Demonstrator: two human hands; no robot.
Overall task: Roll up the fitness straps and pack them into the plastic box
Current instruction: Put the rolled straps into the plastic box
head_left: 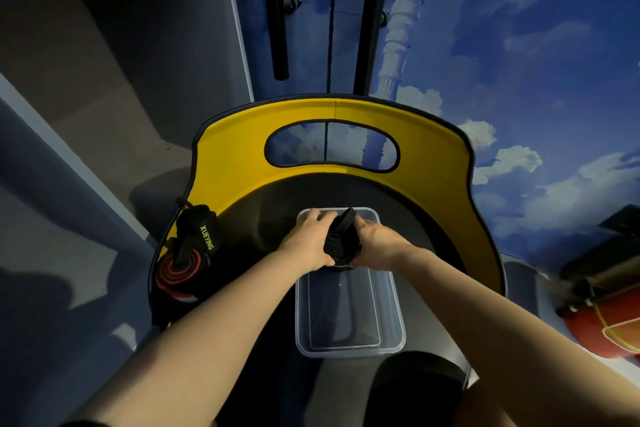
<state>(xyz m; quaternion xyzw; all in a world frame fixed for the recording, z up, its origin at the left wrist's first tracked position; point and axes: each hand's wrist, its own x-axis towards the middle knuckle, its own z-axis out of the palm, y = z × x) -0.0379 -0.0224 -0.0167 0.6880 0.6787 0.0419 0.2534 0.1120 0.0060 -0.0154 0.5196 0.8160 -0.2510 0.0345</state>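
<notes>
A clear plastic box (349,347) lies lengthwise on the dark seat of a chair, open at the top. Over its far half I hold a rolled black fitness strap (343,246) between both hands. My left hand (311,239) presses its left side and my right hand (375,243) its right side, and a loose strap end sticks up at the far end. More straps lie at the seat's left edge: a black one (201,229) with green lettering and a red-and-black coiled one (178,272).
The chair has a curved yellow backrest (239,149) with an oval cut-out. Grey shelving (104,80) stands to the left. A wall with a blue sky print rises behind. A red object (609,326) with a yellow cord sits low at the right.
</notes>
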